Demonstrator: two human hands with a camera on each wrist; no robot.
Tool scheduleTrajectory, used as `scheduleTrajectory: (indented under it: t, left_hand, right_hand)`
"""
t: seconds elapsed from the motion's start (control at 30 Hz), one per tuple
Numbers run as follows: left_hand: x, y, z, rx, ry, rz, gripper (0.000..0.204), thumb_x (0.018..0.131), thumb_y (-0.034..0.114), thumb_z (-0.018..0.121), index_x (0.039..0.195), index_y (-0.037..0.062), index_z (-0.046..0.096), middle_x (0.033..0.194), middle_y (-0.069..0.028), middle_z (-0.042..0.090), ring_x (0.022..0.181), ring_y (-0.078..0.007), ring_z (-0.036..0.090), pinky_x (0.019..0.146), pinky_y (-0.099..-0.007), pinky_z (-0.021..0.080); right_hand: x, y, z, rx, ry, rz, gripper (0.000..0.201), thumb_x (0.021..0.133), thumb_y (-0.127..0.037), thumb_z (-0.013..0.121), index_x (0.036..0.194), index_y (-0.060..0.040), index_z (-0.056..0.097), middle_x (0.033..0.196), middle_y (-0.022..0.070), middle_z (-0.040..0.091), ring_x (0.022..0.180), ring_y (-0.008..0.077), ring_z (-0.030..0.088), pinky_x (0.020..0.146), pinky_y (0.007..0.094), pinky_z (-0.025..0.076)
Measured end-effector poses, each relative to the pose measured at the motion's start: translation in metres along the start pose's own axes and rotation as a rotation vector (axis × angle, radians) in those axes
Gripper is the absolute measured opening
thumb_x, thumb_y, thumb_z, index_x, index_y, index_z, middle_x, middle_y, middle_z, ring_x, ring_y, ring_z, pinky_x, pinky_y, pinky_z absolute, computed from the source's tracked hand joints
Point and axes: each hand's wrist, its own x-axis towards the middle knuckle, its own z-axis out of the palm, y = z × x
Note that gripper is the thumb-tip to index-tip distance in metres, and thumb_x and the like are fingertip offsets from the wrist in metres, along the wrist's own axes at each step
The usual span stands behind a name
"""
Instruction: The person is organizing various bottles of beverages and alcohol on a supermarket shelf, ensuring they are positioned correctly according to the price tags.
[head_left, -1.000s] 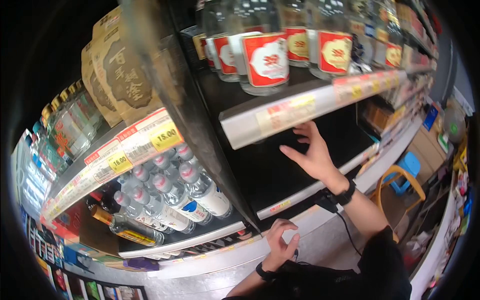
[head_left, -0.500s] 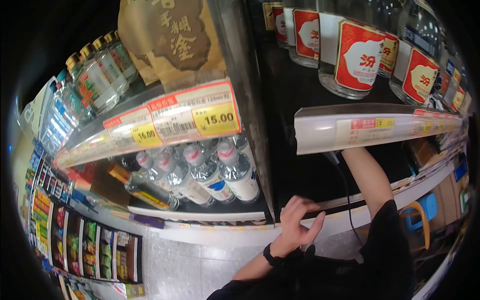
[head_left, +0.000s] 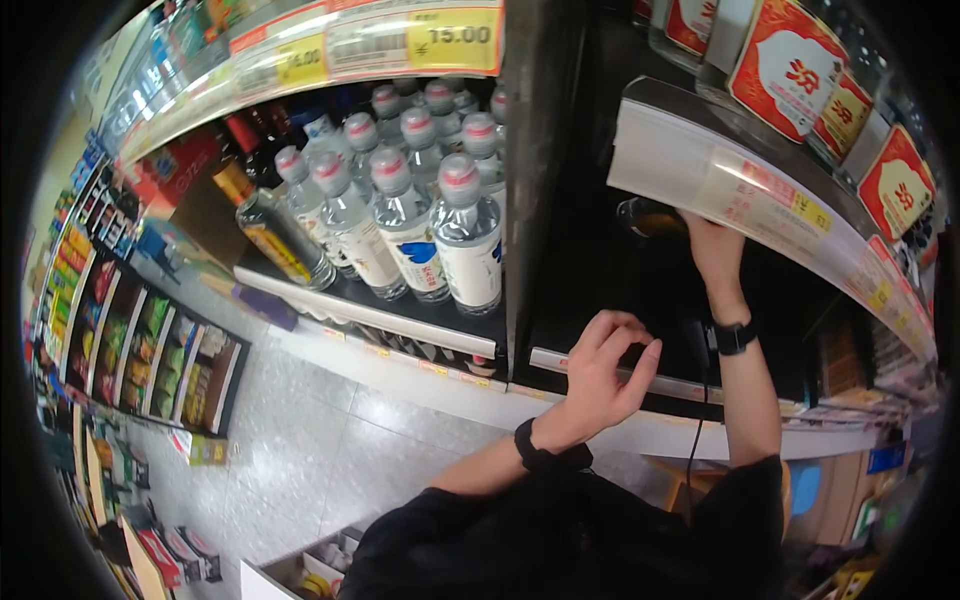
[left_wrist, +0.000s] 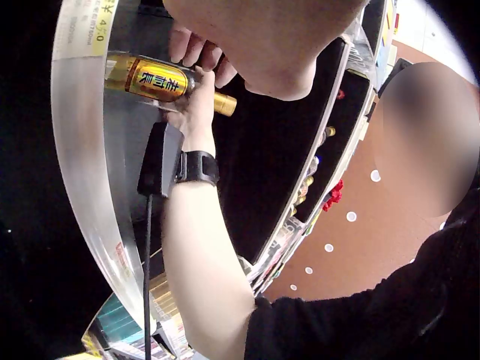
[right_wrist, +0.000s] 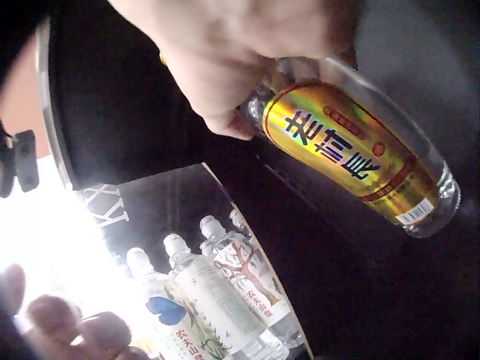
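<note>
Under the upper right shelf board, my right hand (head_left: 716, 262) grips a clear glass liquor bottle (right_wrist: 341, 146) with a gold label. The right wrist view shows the fingers around its neck end, and the bottle lies tilted with its base pointing away. In the left wrist view the gold cap of the liquor bottle (left_wrist: 157, 79) sticks out past the hand. My left hand (head_left: 612, 372) hangs in front of the lower shelf edge, loosely curled, holding nothing.
Left of the dark divider stand several water bottles (head_left: 465, 250) and a leaning gold-capped bottle (head_left: 275, 235). Large red-labelled bottles (head_left: 790, 70) stand above the right shelf's price rail (head_left: 690, 180), which overhangs my right hand. A black cable (head_left: 697, 450) hangs from my right wrist.
My right hand went in under the upper shelf and now holds the liquor bottle, seen there now. The head view tilted down and left. My left hand remains loosely curled near the shelf edge.
</note>
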Motion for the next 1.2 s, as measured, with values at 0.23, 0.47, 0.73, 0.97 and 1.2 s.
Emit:
scheduleTrajectory:
  t: [0.23,0.47,0.73,0.97,1.2]
  left_hand:
    - [0.016,0.001,0.015,0.076,-0.066,-0.158,0.027,0.094,0.024,0.062,0.109,0.0017,0.062,0.125,-0.0244,0.048,0.109,-0.0368,0.056,0.092,-0.0403,0.047]
    - [0.036,-0.005,0.021,-0.001,-0.209,-0.319,0.048,0.097,0.038,0.056,0.127,0.0002,0.050,0.136,-0.0346,0.037,0.124,-0.0513,0.045,0.104,-0.0489,0.040]
    - [0.010,0.013,0.012,0.064,-0.226,-0.096,0.049,0.096,0.030,0.058,0.128,-0.0057,0.047,0.138,-0.0413,0.034,0.123,-0.0556,0.043,0.102,-0.0517,0.039]
    - [-0.037,0.035,-0.025,-0.038,-0.210,0.118,0.049,0.091,0.021,0.062,0.130,-0.0041,0.046,0.140,-0.0347,0.037,0.122,-0.0477,0.046,0.101,-0.0479,0.040]
    - [-0.107,0.056,-0.070,-0.282,-0.392,-0.073,0.058,0.097,0.010,0.050,0.145,-0.0087,0.025,0.138,-0.0276,0.043,0.122,-0.0337,0.050,0.104,-0.0422,0.039]
  right_hand:
    - [-0.034,-0.011,-0.027,0.618,0.370,0.338,0.020,0.094,-0.009,0.064,0.111,0.0025,0.063,0.108,0.0104,0.067,0.094,0.0183,0.066,0.085,0.0298,0.054]
    - [-0.079,-0.049,-0.071,0.840,0.458,0.566,0.022,0.096,-0.014,0.054,0.108,0.0028,0.061,0.107,0.0178,0.066,0.105,0.0259,0.065,0.093,0.0334,0.052]
    - [-0.139,-0.115,-0.076,0.664,0.627,0.357,0.030,0.096,-0.024,0.045,0.101,0.0021,0.058,0.111,0.0214,0.061,0.112,0.0355,0.058,0.105,0.0505,0.041]
    - [-0.213,-0.163,-0.124,0.671,0.693,0.138,0.038,0.093,-0.031,0.043,0.109,-0.0008,0.060,0.111,0.0202,0.060,0.112,0.0432,0.057,0.106,0.0618,0.038]
    - [-0.281,-0.237,-0.123,0.648,0.744,0.094,0.039,0.092,-0.031,0.045,0.111,0.0002,0.059,0.108,0.0227,0.060,0.106,0.0420,0.058,0.101,0.0647,0.040]
